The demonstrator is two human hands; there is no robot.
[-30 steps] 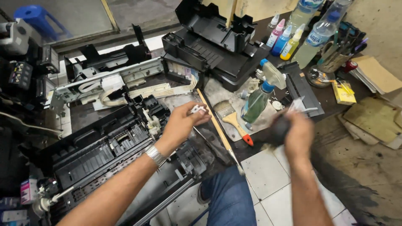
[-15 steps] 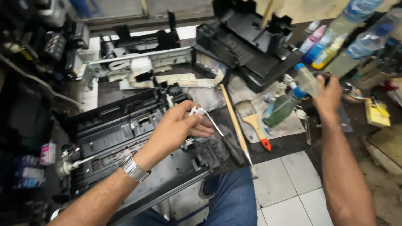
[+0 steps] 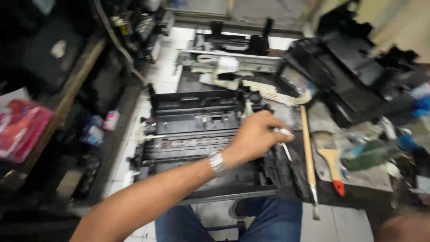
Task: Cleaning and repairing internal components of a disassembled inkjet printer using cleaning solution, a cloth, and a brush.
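My left hand (image 3: pixel 256 135) hovers over the right end of an opened black printer chassis (image 3: pixel 192 130) that lies in front of me. Its fingers pinch a thin white-tipped tool (image 3: pixel 284 134), whose metal shaft points down to the right. A metal watch (image 3: pixel 217 162) sits on that wrist. Of my right arm only a blurred patch of skin (image 3: pixel 401 227) shows at the bottom right corner; the hand itself is out of the frame.
A long wooden-handled brush (image 3: pixel 307 152) and a flat paintbrush with an orange handle (image 3: pixel 332 162) lie right of the chassis. A green bottle (image 3: pixel 367 155) lies further right. Another black printer body (image 3: pixel 345 80) and a metal rail assembly (image 3: pixel 228 62) sit behind. Pink packets (image 3: pixel 22 130) lie far left.
The view has swung left and down. My right hand, which reached toward the bottles, has dropped out of view. My left hand keeps the white-tipped tool over the chassis.
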